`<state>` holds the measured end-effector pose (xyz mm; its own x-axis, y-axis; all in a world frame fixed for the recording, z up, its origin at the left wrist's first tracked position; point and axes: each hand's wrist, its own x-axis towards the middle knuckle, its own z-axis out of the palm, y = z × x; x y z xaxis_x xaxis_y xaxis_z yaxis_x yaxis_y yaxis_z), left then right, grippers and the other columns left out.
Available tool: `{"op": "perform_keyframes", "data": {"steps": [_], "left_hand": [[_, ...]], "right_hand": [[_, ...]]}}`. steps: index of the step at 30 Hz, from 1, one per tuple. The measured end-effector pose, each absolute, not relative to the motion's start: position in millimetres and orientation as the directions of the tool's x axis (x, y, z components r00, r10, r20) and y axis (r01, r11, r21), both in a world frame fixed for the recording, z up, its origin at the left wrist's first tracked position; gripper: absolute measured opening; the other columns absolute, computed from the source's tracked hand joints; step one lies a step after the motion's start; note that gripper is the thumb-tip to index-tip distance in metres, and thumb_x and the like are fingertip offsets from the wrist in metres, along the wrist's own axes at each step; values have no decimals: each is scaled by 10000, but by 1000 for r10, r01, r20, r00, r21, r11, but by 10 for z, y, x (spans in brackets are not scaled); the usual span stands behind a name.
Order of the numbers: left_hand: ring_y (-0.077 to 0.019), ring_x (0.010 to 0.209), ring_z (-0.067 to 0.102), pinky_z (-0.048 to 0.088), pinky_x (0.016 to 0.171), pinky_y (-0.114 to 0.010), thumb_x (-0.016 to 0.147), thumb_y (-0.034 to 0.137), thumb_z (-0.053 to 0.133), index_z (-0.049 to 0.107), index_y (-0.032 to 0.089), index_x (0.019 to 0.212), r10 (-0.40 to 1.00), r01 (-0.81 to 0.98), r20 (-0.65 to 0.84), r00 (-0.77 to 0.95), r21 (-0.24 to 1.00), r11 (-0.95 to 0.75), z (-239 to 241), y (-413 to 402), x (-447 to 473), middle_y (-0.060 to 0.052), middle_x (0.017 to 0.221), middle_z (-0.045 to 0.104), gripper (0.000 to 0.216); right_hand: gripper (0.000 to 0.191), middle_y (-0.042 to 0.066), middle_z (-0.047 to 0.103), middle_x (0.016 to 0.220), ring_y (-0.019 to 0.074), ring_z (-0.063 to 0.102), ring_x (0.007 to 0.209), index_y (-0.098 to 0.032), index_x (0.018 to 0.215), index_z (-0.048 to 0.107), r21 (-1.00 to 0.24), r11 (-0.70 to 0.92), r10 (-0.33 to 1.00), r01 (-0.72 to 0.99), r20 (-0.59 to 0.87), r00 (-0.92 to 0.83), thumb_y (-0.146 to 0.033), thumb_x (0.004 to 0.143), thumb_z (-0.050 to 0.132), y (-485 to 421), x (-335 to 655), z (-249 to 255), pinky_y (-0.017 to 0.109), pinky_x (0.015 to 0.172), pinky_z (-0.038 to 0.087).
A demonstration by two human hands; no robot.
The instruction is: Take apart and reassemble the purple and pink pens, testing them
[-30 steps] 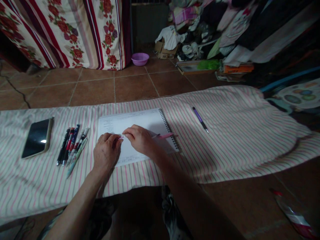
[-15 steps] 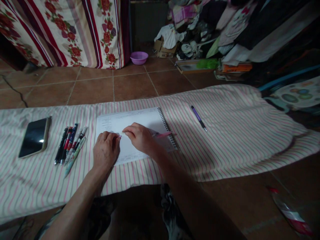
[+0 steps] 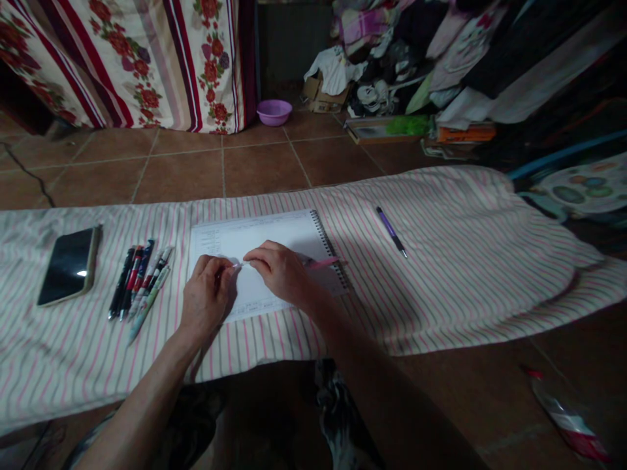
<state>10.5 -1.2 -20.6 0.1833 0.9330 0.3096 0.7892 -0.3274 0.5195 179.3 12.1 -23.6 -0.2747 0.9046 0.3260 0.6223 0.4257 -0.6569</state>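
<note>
My left hand (image 3: 206, 294) is closed in a pinch over the notebook page, with a small, thin, pale piece (image 3: 238, 266) sticking out of its fingertips. My right hand (image 3: 280, 273) pinches close beside it, and a tiny light-coloured end shows at its fingertips. The two ends nearly meet or touch; which, I cannot tell. They look like pen parts but are too small to name surely. Under both hands lies an open spiral notebook (image 3: 274, 228) with writing along its margins. A pink pen part (image 3: 323, 262) rests across its right side, partly hidden behind my right hand.
Several pens (image 3: 142, 277) lie in a group left of the notebook, with a phone (image 3: 68, 266) farther left. A purple pen (image 3: 390, 232) lies to the right on the striped cloth (image 3: 465, 261). A bottle (image 3: 568, 418) is on the floor at lower right; a purple basin (image 3: 274, 113) stands beyond.
The fingertips of my hands have shifted slightly, and more of the pale piece shows at my left fingertips, close to the right ones. The pens and notebook stay in place.
</note>
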Motion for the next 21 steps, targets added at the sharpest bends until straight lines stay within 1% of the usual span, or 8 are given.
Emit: {"op": "perform_keyframes", "data": {"steps": [7,12,21], "left_hand": [[-158,716,537,444,659,-294,879,336,410,550,173,838,926,781,315,209,516,-352,-208,-13,90,-31,835,531,219],[-158,723,544,460,659,-295,876,330,408,547,178,826,918,770,328,222,518,-372,-183,-17,110,-31,823,536,212],[-161,730,549,462,644,-293,875,330,411,548,180,829,912,776,337,235,500,-385,-186,-20,122,-32,821,540,209]], "right_hand": [[169,45,628,842,138,574,822,-174,885,679,-663,435,900,609,345,-266,-139,843,520,125,1784,-230,257,771,429],[168,48,623,815,139,576,806,-162,873,683,-660,443,895,607,364,-257,-150,846,517,122,1777,-238,256,762,433],[175,37,618,819,135,560,805,-184,876,682,-653,437,899,618,342,-274,-152,848,512,126,1769,-248,258,745,421]]}}
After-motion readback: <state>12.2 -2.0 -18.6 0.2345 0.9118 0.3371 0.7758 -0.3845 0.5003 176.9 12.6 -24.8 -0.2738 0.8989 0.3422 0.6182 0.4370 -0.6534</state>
